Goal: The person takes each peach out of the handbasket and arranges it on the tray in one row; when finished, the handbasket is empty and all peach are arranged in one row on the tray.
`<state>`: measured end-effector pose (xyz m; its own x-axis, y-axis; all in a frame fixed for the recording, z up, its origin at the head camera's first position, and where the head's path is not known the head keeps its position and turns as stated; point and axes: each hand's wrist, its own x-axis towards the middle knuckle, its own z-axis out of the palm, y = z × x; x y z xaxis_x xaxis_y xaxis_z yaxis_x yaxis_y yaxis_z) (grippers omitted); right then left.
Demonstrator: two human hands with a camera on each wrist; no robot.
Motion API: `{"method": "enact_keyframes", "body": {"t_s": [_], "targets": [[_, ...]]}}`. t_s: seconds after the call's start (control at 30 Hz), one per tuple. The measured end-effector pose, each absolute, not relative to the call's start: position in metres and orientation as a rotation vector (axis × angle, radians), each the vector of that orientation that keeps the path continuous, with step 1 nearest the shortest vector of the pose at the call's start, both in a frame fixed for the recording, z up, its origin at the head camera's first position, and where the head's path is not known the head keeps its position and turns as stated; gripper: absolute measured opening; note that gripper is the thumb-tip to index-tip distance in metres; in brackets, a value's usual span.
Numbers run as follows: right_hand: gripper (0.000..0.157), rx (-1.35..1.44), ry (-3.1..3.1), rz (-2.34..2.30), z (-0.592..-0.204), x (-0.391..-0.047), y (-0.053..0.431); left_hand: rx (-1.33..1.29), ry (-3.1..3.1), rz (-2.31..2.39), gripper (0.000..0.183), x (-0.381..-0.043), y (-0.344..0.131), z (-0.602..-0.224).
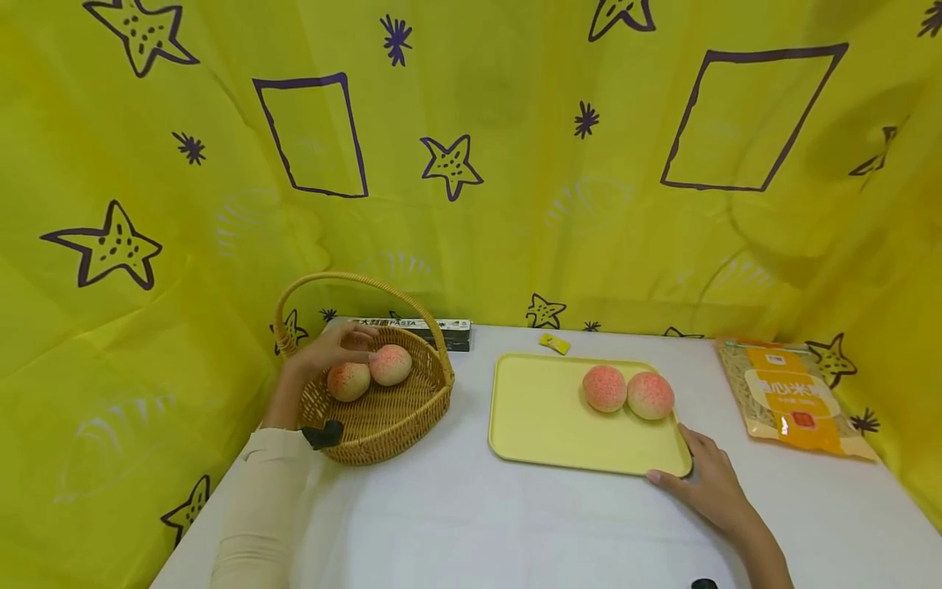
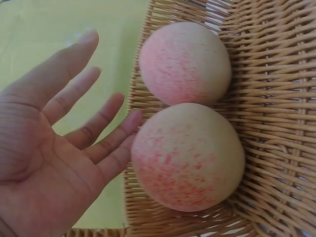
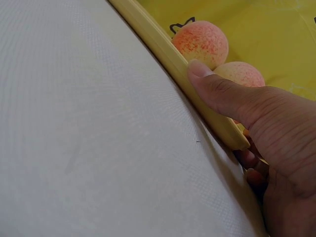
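My left hand [image 1: 340,347] is over the wicker basket [image 1: 397,429], its fingers spread and nothing in its grasp. Two peaches lie in the basket: one peach [image 2: 187,158] is close by the fingertips, and the other peach [image 2: 185,64] sits against it. At the front right corner of the yellow tray [image 1: 567,417], my right hand [image 1: 710,487] grips the rim, thumb on the near edge and fingers round the side. Two more peaches, a redder peach [image 1: 605,388] and a paler peach [image 1: 651,396], rest side by side on the tray.
Behind the basket lies a pasta box [image 1: 456,334]. A small yellow packet [image 1: 554,343] is beyond the tray. To the right lies a bag of noodles [image 1: 798,397]. A yellow patterned curtain [image 1: 500,245] hangs behind the white table [image 1: 456,523]. The basket's handle [image 1: 361,278] arches high.
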<state>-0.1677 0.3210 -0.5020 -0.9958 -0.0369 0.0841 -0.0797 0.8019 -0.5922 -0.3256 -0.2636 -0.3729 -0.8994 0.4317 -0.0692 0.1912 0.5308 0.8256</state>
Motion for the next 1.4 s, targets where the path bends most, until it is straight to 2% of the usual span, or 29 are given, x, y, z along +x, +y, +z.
{"method": "enact_keyframes", "body": {"t_s": [0.2, 0.8, 1.4], "targets": [[0.101, 0.091, -2.916, 0.952, -0.501, -0.167, 0.321, 0.472, 2.52, 1.287, 0.051, -0.333, -0.26, -0.381], [0.101, 0.102, -2.9, 0.957, -0.503, -0.166, 0.32, 0.551, 2.538, 1.122, 0.047, -0.351, -0.236, -0.396], [0.101, 0.1, -2.894, 0.945, -0.503, -0.167, 0.321, 0.525, 2.553, 0.954, 0.047, -0.357, -0.226, -0.395]]}}
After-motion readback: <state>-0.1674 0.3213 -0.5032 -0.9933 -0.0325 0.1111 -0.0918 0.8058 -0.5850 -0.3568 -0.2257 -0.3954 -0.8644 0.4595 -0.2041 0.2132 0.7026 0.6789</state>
